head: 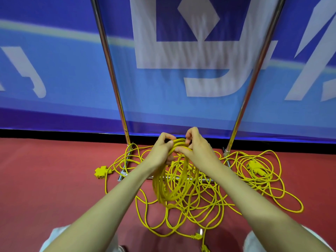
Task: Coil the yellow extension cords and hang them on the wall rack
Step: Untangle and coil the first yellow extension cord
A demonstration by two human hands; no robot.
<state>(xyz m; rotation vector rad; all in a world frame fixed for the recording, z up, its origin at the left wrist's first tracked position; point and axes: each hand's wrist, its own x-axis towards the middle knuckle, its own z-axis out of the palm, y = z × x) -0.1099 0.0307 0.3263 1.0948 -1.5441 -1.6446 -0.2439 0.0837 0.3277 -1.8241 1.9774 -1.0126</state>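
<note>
Item: yellow cord coil [170, 186], part-wound. Held by left hand [161, 150], fingers curled round its top; right hand [199, 149] pinches the next loop. Advice: keep loops equal, feed loose cord [216, 206] untwisted.

Blue fabric banner [60, 73], upper frame: huge white letter-like shapes, cropped at the edges, no word readable.
Yellow cross-shaped socket block [102, 172], lower left: markings too small to read.

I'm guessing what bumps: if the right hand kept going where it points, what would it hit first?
Probably the left hand: the right hand points leftward across the coiled yellow extension cord both hold, with the left fingers just beyond. Depth unclear.
</note>
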